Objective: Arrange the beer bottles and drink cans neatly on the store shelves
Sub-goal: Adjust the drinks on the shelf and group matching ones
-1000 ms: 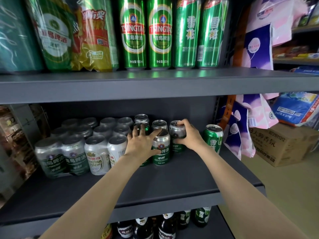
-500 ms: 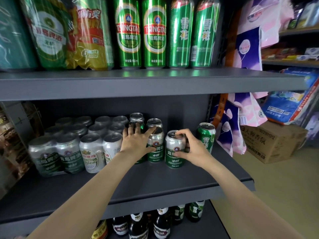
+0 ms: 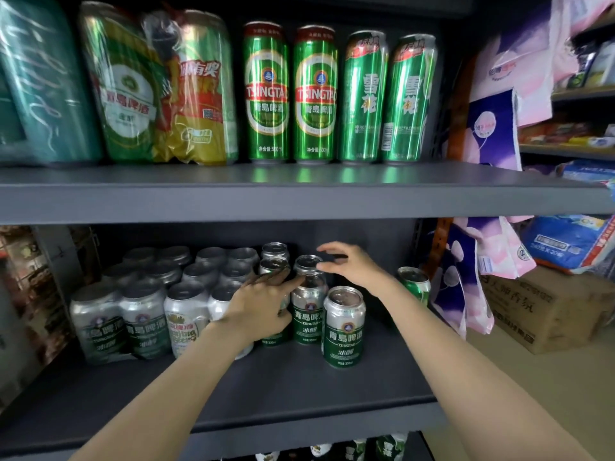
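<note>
- A short silver-and-green aluminium beer can (image 3: 342,327) stood free at the front of the loose row, on the dark grey metal shelf (image 3: 266,394).
- Just behind that can, the right hand (image 3: 352,266) was held empty, fingers spread.
- Left of it, the left hand (image 3: 263,302) was laid on neighbouring cans; any grip could not be told.
- A careless reach might topple the can.

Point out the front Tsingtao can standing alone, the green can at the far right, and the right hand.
Front Tsingtao can (image 3: 342,331), head view, on its green label.
Green can (image 3: 416,286), head view, on its upper side wall.
Right hand (image 3: 354,266), head view, on the back of the hand.
</note>
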The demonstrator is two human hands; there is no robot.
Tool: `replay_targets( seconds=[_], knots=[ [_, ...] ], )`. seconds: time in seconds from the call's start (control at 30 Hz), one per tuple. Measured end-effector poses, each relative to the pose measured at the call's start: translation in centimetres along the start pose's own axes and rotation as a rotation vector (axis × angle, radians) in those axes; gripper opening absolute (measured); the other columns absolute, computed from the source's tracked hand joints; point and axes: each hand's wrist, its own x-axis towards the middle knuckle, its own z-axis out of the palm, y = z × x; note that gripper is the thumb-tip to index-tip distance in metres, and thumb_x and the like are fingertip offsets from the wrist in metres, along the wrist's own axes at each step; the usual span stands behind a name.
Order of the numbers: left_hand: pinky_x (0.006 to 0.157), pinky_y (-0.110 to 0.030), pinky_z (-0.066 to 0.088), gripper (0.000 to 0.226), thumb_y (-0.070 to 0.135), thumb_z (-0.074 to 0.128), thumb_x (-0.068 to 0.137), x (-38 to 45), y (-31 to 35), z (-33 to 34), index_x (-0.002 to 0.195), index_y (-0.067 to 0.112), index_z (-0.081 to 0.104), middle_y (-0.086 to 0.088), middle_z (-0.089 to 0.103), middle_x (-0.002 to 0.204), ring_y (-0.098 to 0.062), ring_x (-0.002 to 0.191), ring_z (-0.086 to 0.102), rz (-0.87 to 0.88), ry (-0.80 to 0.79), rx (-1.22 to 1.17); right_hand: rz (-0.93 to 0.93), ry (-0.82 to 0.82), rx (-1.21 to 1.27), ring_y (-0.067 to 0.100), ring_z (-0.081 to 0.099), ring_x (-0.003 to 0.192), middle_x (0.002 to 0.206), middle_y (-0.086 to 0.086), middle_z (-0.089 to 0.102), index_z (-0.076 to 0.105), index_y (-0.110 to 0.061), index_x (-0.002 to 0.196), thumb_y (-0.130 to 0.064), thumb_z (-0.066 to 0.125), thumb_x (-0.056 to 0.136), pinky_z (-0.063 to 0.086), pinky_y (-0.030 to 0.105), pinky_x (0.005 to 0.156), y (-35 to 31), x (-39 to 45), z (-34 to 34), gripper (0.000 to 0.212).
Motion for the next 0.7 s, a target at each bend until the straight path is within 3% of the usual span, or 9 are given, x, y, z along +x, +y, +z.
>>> replay_targets(
  seconds=[0.2, 0.33, 0.5, 0.7],
  knots=[
    [0.113, -0.024, 0.013, 0.072, 0.033, 0.048, 0.088, -0.1, -0.2, -0.2, 0.147, 0.042, 0.008, 0.01, 0.005, 0.157, -0.009, 0.143, 0.012, 0.006, 0.014, 0.011, 0.031, -0.073, 0.003, 0.016, 0.054, 0.118, 0.121, 0.005, 0.063, 0.065, -0.013, 0.115, -0.018, 0.075, 0.078, 0.037, 0.019, 0.09, -0.1, 3.5, 1.8, 0.038],
    [0.113, -0.025, 0.016, 0.073, 0.034, 0.048, 0.087, -0.3, -0.2, 0.0, 0.146, 0.043, 0.005, 0.01, 0.006, 0.157, -0.009, 0.143, 0.014, 0.003, 0.025, 0.045, 0.077, -0.003, -0.028, 0.019, 0.057, 0.113, 0.119, 0.008, 0.063, 0.067, -0.015, 0.111, -0.022, 0.076, 0.078, 0.045, 0.026, 0.09, -0.1, 3.0, 0.9, 0.035],
    [0.112, -0.025, 0.017, 0.073, 0.035, 0.048, 0.087, -0.2, -0.1, 0.1, 0.146, 0.044, 0.006, 0.01, 0.009, 0.157, -0.011, 0.142, 0.018, -0.017, 0.035, 0.043, 0.061, 0.04, -0.235, 0.014, 0.058, 0.107, 0.111, 0.003, 0.066, 0.067, -0.015, 0.109, -0.02, 0.073, 0.08, 0.037, 0.019, 0.083, 0.1, 0.6, -3.4, 0.03],
    [0.113, -0.027, 0.017, 0.071, 0.034, 0.049, 0.087, -0.3, 0.2, 0.0, 0.146, 0.043, 0.011, 0.009, 0.012, 0.156, -0.012, 0.142, 0.019, -0.035, 0.005, 0.015, 0.074, -0.026, -0.425, 0.011, 0.051, 0.092, 0.098, -0.005, 0.057, 0.062, -0.018, 0.104, -0.029, 0.069, 0.084, 0.036, 0.023, 0.078, 0.9, -4.3, -5.3, 0.024]
  ],
)
